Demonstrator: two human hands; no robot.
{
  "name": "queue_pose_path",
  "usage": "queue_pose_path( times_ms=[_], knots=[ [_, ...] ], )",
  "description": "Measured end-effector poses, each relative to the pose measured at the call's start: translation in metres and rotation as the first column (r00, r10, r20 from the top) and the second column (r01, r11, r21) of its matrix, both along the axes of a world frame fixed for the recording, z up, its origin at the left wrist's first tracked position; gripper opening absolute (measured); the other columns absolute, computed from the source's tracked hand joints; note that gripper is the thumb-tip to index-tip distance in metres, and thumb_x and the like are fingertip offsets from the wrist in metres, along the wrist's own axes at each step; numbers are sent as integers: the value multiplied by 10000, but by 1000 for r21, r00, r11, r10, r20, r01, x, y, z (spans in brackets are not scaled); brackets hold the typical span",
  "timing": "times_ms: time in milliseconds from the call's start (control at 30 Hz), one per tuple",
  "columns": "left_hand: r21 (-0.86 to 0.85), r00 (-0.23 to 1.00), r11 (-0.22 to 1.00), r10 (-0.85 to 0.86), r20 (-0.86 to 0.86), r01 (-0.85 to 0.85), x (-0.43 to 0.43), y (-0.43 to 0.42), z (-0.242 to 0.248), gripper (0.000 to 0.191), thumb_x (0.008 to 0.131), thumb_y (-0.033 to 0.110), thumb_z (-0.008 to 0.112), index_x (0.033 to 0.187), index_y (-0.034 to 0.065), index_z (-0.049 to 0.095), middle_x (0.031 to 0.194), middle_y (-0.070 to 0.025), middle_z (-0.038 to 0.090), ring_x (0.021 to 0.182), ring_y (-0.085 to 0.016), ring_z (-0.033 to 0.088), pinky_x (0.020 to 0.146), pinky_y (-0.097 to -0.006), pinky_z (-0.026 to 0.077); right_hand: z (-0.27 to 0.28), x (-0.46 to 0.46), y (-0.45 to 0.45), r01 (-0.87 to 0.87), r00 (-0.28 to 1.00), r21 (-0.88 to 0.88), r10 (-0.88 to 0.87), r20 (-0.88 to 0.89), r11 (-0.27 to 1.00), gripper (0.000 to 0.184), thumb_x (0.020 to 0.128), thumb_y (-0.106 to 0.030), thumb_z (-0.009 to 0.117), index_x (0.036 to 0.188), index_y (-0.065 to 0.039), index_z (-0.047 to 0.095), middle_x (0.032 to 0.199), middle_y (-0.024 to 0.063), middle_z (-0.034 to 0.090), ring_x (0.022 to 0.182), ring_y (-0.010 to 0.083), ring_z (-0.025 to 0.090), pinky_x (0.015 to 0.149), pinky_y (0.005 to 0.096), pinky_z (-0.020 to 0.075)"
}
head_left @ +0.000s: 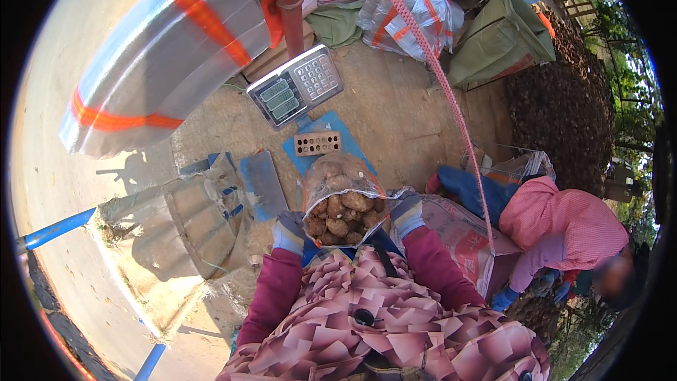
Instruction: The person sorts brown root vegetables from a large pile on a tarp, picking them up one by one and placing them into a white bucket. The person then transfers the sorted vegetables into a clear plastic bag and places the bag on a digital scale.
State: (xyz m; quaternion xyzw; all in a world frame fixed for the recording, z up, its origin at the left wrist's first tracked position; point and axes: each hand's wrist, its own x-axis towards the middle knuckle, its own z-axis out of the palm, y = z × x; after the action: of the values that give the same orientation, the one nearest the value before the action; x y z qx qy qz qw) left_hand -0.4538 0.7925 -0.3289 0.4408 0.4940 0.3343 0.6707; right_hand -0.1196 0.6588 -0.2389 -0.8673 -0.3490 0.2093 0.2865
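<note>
A clear plastic bag (338, 169) of brown tubers (338, 218), perhaps taro, stands before me with its mouth spread open. Gloved, my left hand (289, 232) grips the left side of its rim. On the opposite side, my right hand (407, 215) holds the rim's right edge, also in a glove. Beyond the bag, a perforated brick (317, 143) lies on the blue platform (330, 123) of a weighing scale. The scale's display unit (295, 87), with a keypad and lit digits, rises behind it. The bag's base is hidden from me.
A red-and-white rope (428, 55) hangs across the right side. Filled printed sacks (460, 233) stand at my right, near a stooping person in pink (560, 222). A cloth-covered frame with blue poles (174, 227) is at left. A large plastic-wrapped stack (169, 47) fills the upper left.
</note>
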Motion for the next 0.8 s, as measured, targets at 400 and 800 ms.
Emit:
queue_pose_path(
  times_ms=[400,800],
  knots=[
    [303,730,780,-268,-628,547,16,-24,20,51,865,108,569,860,126,521,722,-45,505,693,-228,517,701,-363,442,-25,27,-36,-146,973,-370,202,115,918,353,974,-338,651,1154,-43,724,968,188,750,892,377,721,776,424,557],
    [-393,894,892,349,280,-225,11,34,10,199,901,-73,472,780,59,559,757,-121,632,732,-238,622,690,-351,505,-22,6,6,132,921,97,-86,-381,986,149,958,-155,689,961,-51,796,878,130,769,826,260,734,763,361,556]
  ],
)
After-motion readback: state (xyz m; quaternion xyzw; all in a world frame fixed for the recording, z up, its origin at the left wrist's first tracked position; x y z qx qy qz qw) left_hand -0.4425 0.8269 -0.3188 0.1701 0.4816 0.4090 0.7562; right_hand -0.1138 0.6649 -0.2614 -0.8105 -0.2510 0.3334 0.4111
